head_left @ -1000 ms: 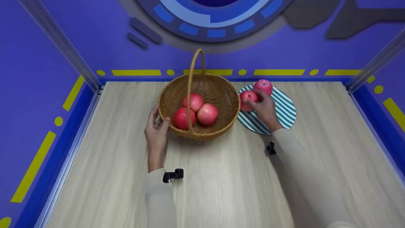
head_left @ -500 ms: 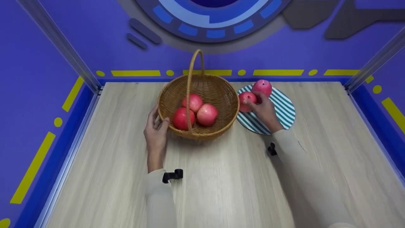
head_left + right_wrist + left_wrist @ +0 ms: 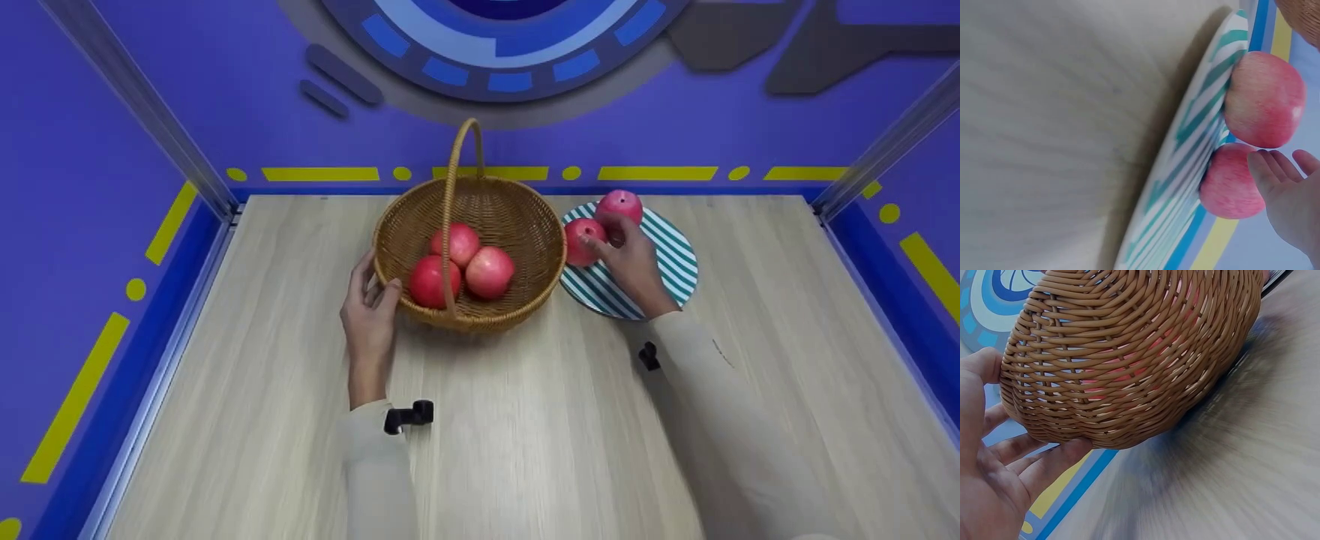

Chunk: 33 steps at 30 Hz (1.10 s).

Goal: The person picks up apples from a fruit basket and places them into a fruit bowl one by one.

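The brown wicker basket (image 3: 517, 311) holds three red apples, one of them a paler apple (image 3: 490, 272). My left hand (image 3: 369, 319) grips its left side, thumb by the rim and fingers spread under the woven wall (image 3: 1129, 377). On a green-and-white striped plate (image 3: 675, 255) sit two more apples, a nearer apple (image 3: 579, 244) and a farther apple (image 3: 621, 204). My right hand (image 3: 634, 262) is at the right of the nearer apple. In the right wrist view its fingers are mostly straight, tips close to both apples.
The tall handle (image 3: 452, 176) arches above the basket. A purple back wall (image 3: 652, 135) with yellow dashes stands right behind basket and plate. The light wooden tabletop (image 3: 517, 435) stretches toward the front.
My right wrist and forearm have shifted slightly toward the front right, while the fingers stay near the apples. My left hand, the basket and the apples show no clear movement.
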Each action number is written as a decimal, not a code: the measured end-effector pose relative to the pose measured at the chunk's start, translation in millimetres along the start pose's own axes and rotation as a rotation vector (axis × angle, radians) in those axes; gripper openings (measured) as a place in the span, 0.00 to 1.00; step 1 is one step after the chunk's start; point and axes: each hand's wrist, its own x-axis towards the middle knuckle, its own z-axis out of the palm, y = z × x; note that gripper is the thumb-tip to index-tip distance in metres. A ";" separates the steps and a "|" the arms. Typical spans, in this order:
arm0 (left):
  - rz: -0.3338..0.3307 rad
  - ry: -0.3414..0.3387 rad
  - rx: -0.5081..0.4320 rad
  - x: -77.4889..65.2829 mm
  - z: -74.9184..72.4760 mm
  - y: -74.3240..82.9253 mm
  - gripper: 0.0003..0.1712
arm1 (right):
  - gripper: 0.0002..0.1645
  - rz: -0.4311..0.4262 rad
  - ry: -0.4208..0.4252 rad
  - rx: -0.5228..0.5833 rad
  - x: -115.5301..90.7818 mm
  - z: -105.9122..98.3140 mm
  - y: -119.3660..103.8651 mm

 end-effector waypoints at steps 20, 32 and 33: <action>-0.009 0.001 -0.013 -2.3 0.0 1.4 0.34 | 0.37 -0.154 0.002 0.071 -9.6 -4.4 -46.7; -0.019 -0.003 0.023 -1.8 0.2 0.6 0.33 | 0.36 -0.326 -0.039 0.135 -21.8 2.8 -80.2; -0.020 -0.003 0.029 -1.7 0.2 0.8 0.32 | 0.36 -0.329 -0.046 0.134 -22.9 3.7 -82.5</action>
